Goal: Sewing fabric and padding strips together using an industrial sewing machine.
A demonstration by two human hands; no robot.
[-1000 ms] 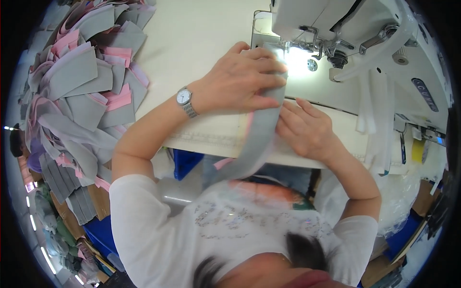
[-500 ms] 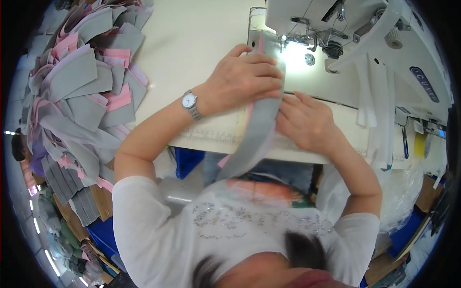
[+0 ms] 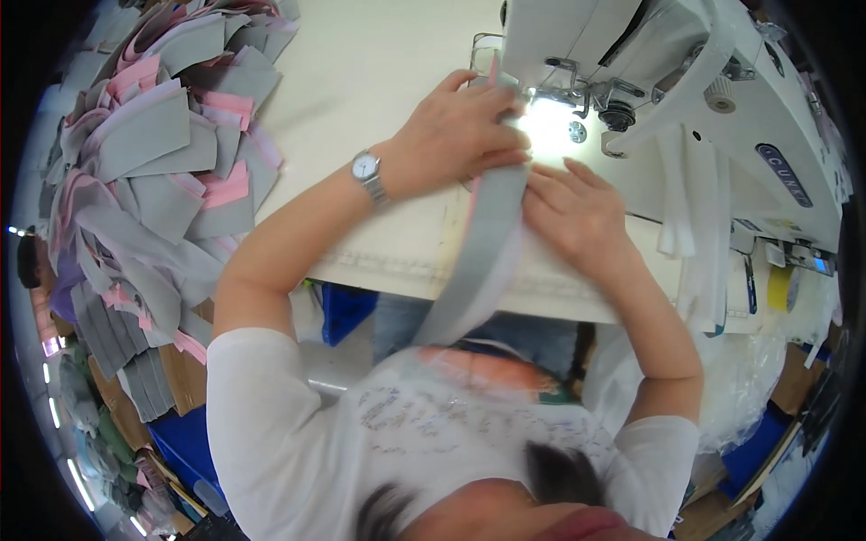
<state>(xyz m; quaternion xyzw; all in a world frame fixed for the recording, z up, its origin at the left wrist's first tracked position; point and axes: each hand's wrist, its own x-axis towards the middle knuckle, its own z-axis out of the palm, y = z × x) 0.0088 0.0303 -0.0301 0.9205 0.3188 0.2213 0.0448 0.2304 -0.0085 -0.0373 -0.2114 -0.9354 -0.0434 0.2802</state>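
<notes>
A long, curved grey fabric strip [image 3: 492,221] with a pink edge runs from my lap over the table's front edge up to the sewing machine [image 3: 577,41]. My left hand [image 3: 456,131], wearing a wristwatch [image 3: 365,166], presses the strip's upper part with bent fingers just left of the lit needle area. Lower down, my right hand [image 3: 577,212] has its fingers on the strip's right edge, apparently pinching it; its thumb is hidden. Both hands are closed on the fabric. Motion blurs the left fingertips, and the presser foot hides partly behind glare.
Grey and pink cut fabric pieces [image 3: 144,135] are heaped along the left side of the white table [image 3: 352,90]. White strips [image 3: 675,194] hang at the machine's right. Farther right are a yellow tape roll [image 3: 779,288] and clear plastic bags [image 3: 744,388].
Both hands have moved slightly forward with the fabric strip, closer to the needle. The view has shifted a little, so the machine appears lower.
</notes>
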